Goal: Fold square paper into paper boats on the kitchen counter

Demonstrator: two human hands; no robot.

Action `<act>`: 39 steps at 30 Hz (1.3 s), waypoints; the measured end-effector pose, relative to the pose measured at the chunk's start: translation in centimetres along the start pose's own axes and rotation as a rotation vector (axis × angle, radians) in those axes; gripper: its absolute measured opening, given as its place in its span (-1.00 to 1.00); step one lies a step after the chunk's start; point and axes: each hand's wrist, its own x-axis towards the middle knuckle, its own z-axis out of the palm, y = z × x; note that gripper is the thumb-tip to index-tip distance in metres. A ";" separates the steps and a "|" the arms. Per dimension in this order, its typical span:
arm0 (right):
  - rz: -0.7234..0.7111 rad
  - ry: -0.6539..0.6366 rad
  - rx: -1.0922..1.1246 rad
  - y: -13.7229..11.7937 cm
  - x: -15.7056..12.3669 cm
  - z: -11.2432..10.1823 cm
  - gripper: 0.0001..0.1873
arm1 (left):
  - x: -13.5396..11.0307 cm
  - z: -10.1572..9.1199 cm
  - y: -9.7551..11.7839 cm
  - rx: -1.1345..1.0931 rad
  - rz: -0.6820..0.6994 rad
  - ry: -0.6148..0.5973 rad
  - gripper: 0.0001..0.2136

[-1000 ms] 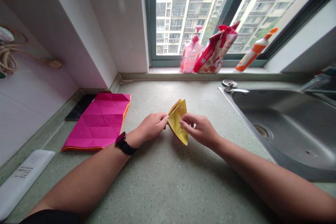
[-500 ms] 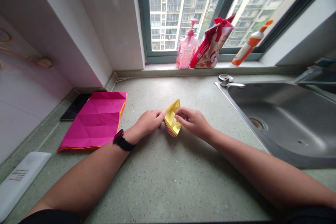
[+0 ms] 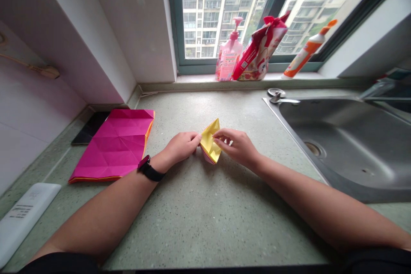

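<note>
A small folded paper boat shape [image 3: 209, 145], yellow inside with some pink on its lower outer side, is held over the speckled green counter [image 3: 205, 218]. My left hand [image 3: 183, 145] pinches its left edge between thumb and fingers; a black watch sits on that wrist. At the right side of the paper, my right hand [image 3: 236, 145] has its thumb and fingertips closed on the inner yellow layer or edge; exactly which part is hidden by the fingers.
Magenta creased paper sheets [image 3: 117, 145] lie at the left, partly over a dark flat object [image 3: 88, 128]. A white slab-like item [image 3: 27, 209] is nearer. To the right is a steel sink [image 3: 346, 150]. A pump bottle [image 3: 229, 58], red bag [image 3: 261, 51] and orange-white bottle [image 3: 305, 55] line the windowsill.
My right fingertips have shifted slightly left, further over the yellow inside of the paper. My left hand keeps its hold. The whole view has tilted a little.
</note>
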 end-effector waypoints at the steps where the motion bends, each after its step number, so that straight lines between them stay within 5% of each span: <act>1: 0.003 -0.005 -0.001 0.1 0.0 0.0 -0.83 | 0.0 0.0 -0.1 -0.008 -0.001 -0.005 -0.58; 16: -0.013 -0.012 -0.002 0.4 0.1 0.2 -0.80 | 0.2 -0.1 -0.4 -0.030 -0.026 -0.030 -0.63; 21: 0.053 0.209 0.058 1.0 0.4 -0.7 -0.70 | -0.2 -0.2 -0.3 -0.030 0.071 0.057 -0.64; 25: 0.144 0.084 0.107 1.7 0.6 -0.7 -0.68 | -0.6 0.2 0.0 -0.049 0.151 0.184 -0.63; 29: 0.033 -0.053 0.037 1.1 0.2 -0.3 -0.73 | -1.2 0.6 0.3 0.017 0.256 0.265 -0.67; 39: -0.295 0.041 -0.153 -0.7 -1.0 -0.5 -0.86 | -2.9 -0.2 1.9 0.220 0.557 0.521 -0.65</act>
